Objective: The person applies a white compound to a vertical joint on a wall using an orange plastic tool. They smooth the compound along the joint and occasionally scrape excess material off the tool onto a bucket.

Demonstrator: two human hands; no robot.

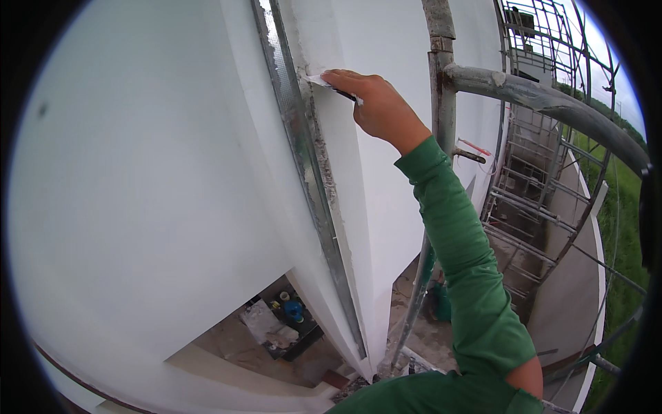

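Observation:
My right hand (376, 103), in a green sleeve, reaches up and is closed round a putty knife (339, 90). White paste clings to the blade, whose tip meets the rough edge of a white wall strip (329, 41). Just left of the blade a shiny metal channel (295, 127) runs down the wall in a long slant. Crumbly grey and white filler (323, 162) lines the channel's right side below the knife. My left hand is out of view.
Right of my hand stands a scaffold post (442, 83) with a curved pipe (538, 90) joined to it. More scaffolding (531, 200) rises beyond. A smooth white wall (152, 165) fills the left. Far below, a dark table (307, 331) holds a blue item and white sheets.

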